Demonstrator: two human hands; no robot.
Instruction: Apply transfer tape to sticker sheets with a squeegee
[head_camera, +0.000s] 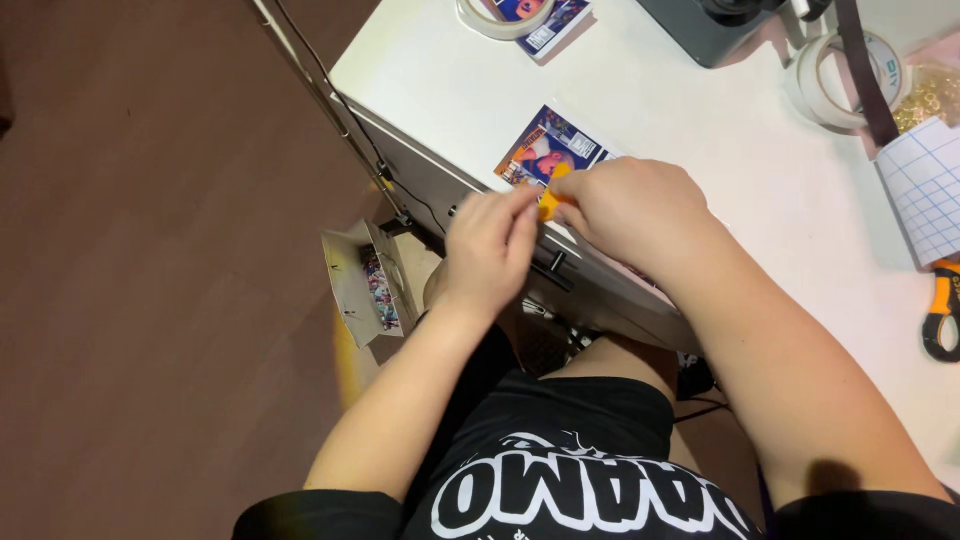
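Orange piece (549, 203) pinched between left hand (487, 250), right hand (630, 208), above table edge (420, 140)

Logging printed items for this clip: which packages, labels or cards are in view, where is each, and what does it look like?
Printed card: on the white desk beyond both hands, rectangular, blue and orange picture.
Second card: desk's far edge, under a tape roll, blue with white border.
Open cardboard box: on the floor by the desk, pale, colourful cards inside.
Grid-lined sheet: right edge, white with blue squares.
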